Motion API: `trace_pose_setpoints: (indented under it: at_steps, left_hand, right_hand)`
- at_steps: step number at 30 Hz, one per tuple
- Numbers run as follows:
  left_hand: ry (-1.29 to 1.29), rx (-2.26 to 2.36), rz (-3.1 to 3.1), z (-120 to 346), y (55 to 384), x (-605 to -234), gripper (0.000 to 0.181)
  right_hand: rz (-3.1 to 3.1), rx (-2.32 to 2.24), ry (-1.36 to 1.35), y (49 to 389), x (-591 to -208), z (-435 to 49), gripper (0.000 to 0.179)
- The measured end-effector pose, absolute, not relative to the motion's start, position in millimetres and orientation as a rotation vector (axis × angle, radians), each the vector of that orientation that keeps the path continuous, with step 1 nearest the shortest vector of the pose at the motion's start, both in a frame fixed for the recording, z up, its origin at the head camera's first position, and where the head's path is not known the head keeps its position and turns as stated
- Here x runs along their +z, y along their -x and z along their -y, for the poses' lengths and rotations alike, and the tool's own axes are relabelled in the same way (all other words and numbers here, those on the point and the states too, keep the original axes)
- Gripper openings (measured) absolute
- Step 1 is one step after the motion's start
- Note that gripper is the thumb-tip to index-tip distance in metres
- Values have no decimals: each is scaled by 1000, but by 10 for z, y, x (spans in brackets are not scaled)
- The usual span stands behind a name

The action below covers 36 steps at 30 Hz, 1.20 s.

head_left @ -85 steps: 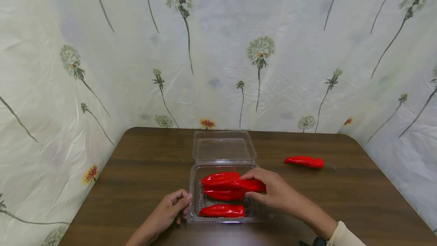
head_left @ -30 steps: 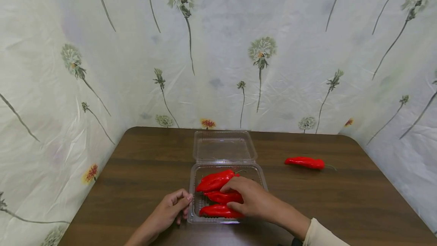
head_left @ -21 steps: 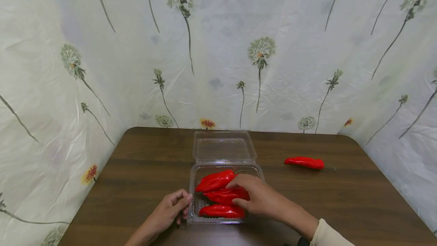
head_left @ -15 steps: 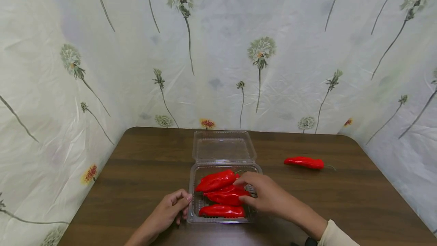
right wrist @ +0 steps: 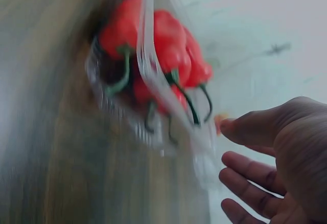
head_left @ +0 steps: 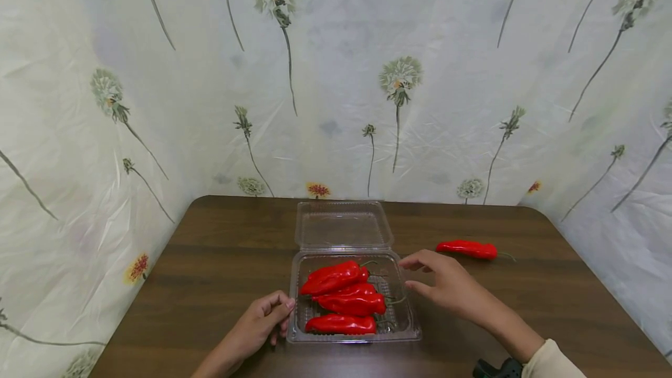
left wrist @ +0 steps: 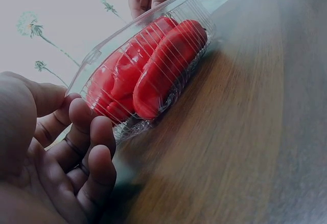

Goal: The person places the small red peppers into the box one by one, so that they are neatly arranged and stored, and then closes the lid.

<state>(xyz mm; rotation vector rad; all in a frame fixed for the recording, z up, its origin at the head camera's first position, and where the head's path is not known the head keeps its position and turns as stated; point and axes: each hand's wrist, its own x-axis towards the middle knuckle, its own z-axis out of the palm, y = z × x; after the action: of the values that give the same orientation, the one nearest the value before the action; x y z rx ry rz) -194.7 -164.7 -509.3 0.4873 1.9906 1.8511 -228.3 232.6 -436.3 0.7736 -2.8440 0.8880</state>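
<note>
Steady the clear clamshell (head_left: pixel 401 324) the left hand (head_left: pixel 264 317) pinches; grip mid-body the red pepper (head_left: pixel 466 248) beyond the empty, spread right hand (head_left: pixel 445 283).

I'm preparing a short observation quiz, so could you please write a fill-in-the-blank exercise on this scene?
The left hand pinches the clear container while the right hand holds ____.
The container's lid stands ____.
The lone pepper outside the container is mostly ____ in colour.

Missing words: nothing; open; red.

Soft light glints on the red peppers (head_left: pixel 347 303), and blur smears the right wrist view.
</note>
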Motion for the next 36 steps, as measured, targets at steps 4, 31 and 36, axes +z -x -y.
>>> trace_pose_setpoints:
  at_steps: [4, 31, 36]
  left_hand:
    - [-480, 1848, -1993, 1647, 1947, -5085, 34]
    - [-447, 1829, -2018, 1648, 1938, -5083, 35]
    - [-435, 1824, -2027, 1645, 1940, -5091, 34]
  right_hand:
    - [2851, 894, -692, 2328, -4380, -2489, 35]
    - [2910, 792, -338, 2733, -4503, -3376, 40]
    - [2922, 768, -315, 2845, -4545, -3526, 40]
